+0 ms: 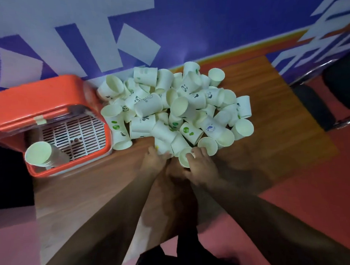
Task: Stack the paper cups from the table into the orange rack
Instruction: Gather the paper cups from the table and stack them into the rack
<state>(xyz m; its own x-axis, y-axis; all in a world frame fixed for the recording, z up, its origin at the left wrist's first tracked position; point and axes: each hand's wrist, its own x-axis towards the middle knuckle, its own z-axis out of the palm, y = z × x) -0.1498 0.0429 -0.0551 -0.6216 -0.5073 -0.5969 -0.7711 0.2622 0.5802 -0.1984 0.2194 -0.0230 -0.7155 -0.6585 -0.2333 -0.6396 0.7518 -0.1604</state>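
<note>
From above, both hands work the near edge of the paper cup pile (175, 110): the right hand (201, 167) is clamped on one cup (184, 156), while the left hand (155, 160) touches another, grip unclear. The orange rack (40, 103) sits left, already holding a short stack (42, 154). Tugging could send loose neighbours rolling off the wooden table (268, 89).

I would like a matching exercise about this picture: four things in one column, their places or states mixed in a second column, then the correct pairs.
Things:
1. orange rack
2. stack of cups
3. right hand
4. loose cup pile

Places or states:
A. gripping one cup at the pile's near edge
B. lying inside the rack
C. at the table's left end
D. heaped on the table's middle

Pairs: 1-C, 2-B, 3-A, 4-D
</note>
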